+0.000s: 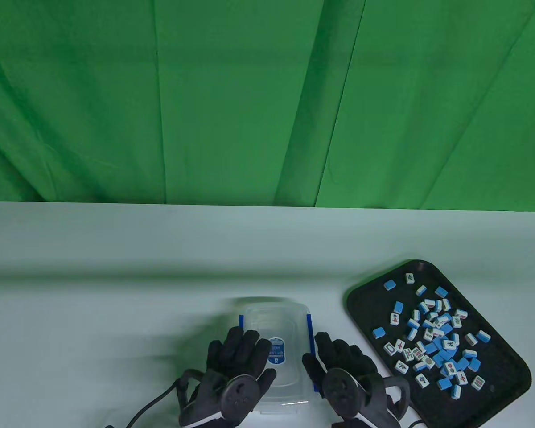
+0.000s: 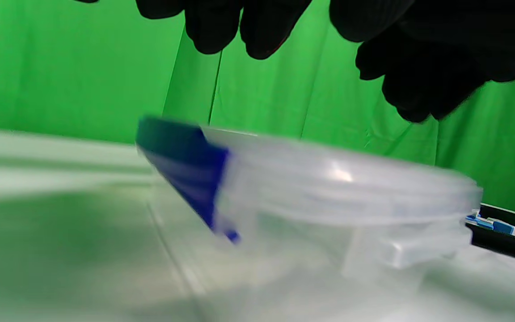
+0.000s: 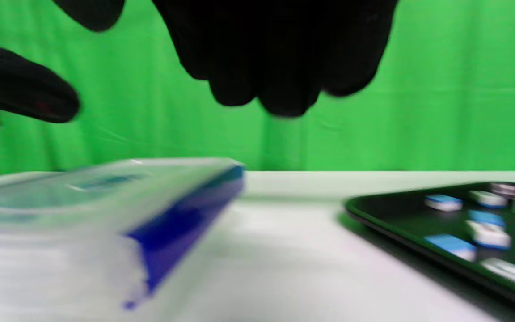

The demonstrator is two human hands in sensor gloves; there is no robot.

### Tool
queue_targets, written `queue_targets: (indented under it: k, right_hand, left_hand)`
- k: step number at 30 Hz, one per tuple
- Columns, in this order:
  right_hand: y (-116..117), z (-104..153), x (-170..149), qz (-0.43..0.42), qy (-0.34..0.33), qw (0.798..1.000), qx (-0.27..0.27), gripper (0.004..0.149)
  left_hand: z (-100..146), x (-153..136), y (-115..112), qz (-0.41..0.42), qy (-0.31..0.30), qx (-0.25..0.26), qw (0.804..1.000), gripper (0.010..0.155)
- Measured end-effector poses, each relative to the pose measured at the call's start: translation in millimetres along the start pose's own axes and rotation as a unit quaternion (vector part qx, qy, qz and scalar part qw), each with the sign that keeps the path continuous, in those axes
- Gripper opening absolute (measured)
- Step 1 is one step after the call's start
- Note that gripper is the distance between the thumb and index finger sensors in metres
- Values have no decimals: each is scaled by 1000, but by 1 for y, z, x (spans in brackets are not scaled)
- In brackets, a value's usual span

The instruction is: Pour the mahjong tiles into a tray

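Across the white tabletop [image 1: 116, 267], everything can be placed from the black tray [image 1: 512, 379]. It sits at the right side, with the mahjong tiles [image 1: 432, 339] scattered loose inside it, blue backs and white faces mixed, none seen outside its rim. So the pouring itself looks finished.

Well to the left of the tray stands the clear plastic container [image 1: 274, 321], lid on, with a blue clasp on each long side and a small blue label on top. It appears empty, though blur in both wrist views makes that hard to confirm.

Nearest the tray, the right hand [image 1: 343, 365] lies along the container's right clasp. The right wrist view shows its fingers [image 3: 280, 67] hanging above the lid with a gap beneath, so its grip looks released. On the container's far side from the tray, the left hand [image 1: 236, 361] spreads over the lid's left half; the left wrist view likewise shows its fingers [image 2: 235, 22] clear of the rim, released and grasping nothing.

The likely risks are small. A clasp left half latched could let the lid spring up when the container is moved. A careless sweep of the right hand toward the tray could nudge it and send tiles over its low rim.
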State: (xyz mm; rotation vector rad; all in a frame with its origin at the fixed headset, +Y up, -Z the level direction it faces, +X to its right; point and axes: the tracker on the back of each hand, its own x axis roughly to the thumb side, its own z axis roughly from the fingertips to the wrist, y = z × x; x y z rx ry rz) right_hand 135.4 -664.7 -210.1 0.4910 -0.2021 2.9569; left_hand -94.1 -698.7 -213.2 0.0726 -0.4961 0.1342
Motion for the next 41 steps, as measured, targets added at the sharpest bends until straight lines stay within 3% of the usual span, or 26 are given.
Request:
queue_targets:
  k: [5,8,11,19,41]
  right_hand:
    - [0,19,0,35,-69,995,-69,64]
    - [18,21,-6,83,-70,994,-21,81]
    - [34,21,-11,100,-60,993,23,90]
    - [49,16,-15,100,-52,992,50,87]
    - [53,13,-12,77,-53,993,76,80]
  left_hand:
    - [25,-1,11,-46,-29,73,996,67]
    - [22,-4,1,-80,-8,2,997,88]
    - [14,-7,-14,-110,8,-54,992,93]
    - [8,-8,-20,-84,10,-53,995,90]
    - [8,-10,-24,-33,19,-73,997,88]
